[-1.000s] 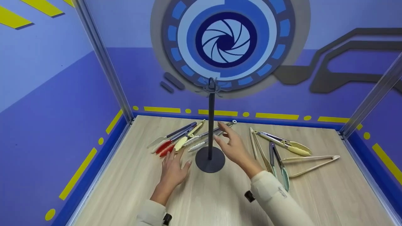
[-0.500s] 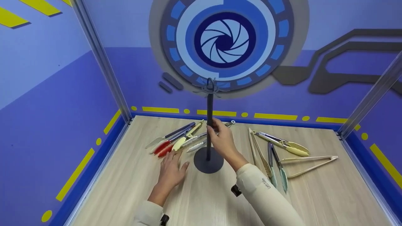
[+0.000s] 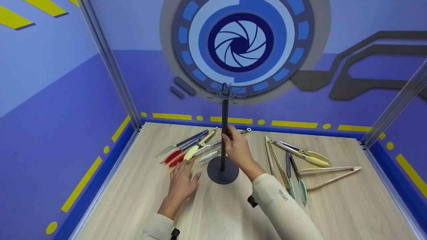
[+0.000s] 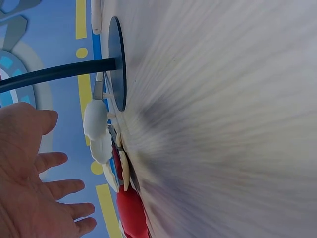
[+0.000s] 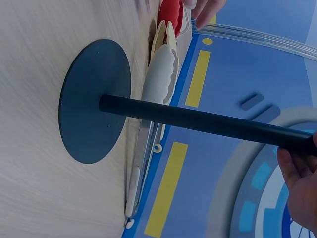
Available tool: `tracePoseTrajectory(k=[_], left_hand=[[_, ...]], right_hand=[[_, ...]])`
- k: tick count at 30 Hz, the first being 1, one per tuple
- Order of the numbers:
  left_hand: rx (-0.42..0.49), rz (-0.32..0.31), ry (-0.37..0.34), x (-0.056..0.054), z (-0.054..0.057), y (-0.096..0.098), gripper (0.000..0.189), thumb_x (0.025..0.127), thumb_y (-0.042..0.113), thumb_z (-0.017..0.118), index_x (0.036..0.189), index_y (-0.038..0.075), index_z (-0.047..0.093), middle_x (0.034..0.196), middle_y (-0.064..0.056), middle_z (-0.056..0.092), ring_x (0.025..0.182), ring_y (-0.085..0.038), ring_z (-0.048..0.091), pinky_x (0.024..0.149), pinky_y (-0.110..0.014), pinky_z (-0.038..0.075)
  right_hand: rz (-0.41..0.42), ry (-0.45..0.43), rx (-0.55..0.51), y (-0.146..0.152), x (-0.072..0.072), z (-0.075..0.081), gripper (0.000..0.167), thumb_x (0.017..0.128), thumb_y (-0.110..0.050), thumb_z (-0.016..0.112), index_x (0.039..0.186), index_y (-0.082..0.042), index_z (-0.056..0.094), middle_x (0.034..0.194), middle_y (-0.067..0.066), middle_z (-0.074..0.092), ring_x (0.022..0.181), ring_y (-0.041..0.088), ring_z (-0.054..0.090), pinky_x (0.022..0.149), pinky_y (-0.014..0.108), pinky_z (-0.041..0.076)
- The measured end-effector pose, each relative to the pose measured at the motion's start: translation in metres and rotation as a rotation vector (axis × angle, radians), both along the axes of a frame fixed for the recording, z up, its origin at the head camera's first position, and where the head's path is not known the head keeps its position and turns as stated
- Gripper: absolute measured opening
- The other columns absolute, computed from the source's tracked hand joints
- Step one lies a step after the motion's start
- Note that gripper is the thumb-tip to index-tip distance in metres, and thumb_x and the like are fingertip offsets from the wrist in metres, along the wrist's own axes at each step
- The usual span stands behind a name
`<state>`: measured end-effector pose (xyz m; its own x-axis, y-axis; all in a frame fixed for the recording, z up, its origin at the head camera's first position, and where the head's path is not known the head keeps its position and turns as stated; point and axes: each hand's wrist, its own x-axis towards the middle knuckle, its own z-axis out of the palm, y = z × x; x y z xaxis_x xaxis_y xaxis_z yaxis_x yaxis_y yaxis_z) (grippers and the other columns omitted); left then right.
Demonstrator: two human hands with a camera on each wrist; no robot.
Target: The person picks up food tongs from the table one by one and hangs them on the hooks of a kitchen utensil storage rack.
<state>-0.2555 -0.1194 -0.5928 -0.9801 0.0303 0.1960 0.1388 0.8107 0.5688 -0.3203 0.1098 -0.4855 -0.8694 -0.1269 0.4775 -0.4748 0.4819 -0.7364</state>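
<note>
Black stand (image 3: 225, 115) upright at the middle of the surface (image 3: 213, 218), its round base (image 3: 217, 176) flat down, a ring of hooks (image 3: 226, 95) at the top.

Right hand (image 3: 239, 150) on the pole about midway up, from the right. Grip closed on it – thumb and fingers pinching the pole; right wrist view agrees.

Left hand (image 3: 182, 185) low, near-left of the base and apart from the stand. Grip spread, fingers pointing far, tips just beside the heads of the red-headed tongs (image 3: 176, 160) and pale yellow tongs (image 3: 191, 152); contact there, cannot tell.

Same cluster, far left: dark-handled tongs (image 3: 187, 140) at its left edge; white-headed tongs (image 3: 209, 155) at its right, running partly behind the pole.

Right of the stand, a second group – slim beige tongs (image 3: 284, 174), yellow tongs (image 3: 316, 160) farther back, teal-headed tongs (image 3: 302, 191) nearer, and splayed beige tongs (image 3: 328, 168) farthest right.
</note>
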Motion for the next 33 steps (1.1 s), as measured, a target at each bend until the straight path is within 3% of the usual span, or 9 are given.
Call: tracePoseTrajectory(k=[14,27,33], left_hand=[[-0.011,0.004,-0.047,-0.002,0.000,0.000,0.060,0.103,0.035,0.068,0.154,0.006,0.055,0.166,-0.024,0.044,0.158,-0.054,0.033,0.127,-0.069,0.025],[-0.030,-0.016,0.015,-0.002,-0.002,-0.001,0.055,0.101,0.032,0.069,0.147,0.003,0.061,0.159,-0.028,0.051,0.152,-0.057,0.041,0.120,-0.073,0.032],[-0.038,-0.002,-0.046,-0.001,0.000,-0.002,0.058,0.103,0.035,0.068,0.151,0.005,0.057,0.164,-0.025,0.047,0.156,-0.054,0.037,0.124,-0.071,0.029]], right_hand=[[-0.021,-0.005,0.014,0.029,0.009,0.000,0.022,0.110,-0.010,0.058,0.130,-0.007,0.063,0.109,0.014,0.075,0.104,0.030,0.076,0.089,0.049,0.063],[-0.107,0.018,0.044,0.077,0.015,-0.002,0.019,0.108,-0.008,0.059,0.127,-0.003,0.064,0.108,0.017,0.077,0.100,0.032,0.077,0.091,0.052,0.062],[-0.135,0.007,0.018,0.096,0.020,-0.003,0.018,0.108,-0.008,0.060,0.125,-0.004,0.065,0.107,0.018,0.077,0.100,0.034,0.077,0.091,0.054,0.061]])
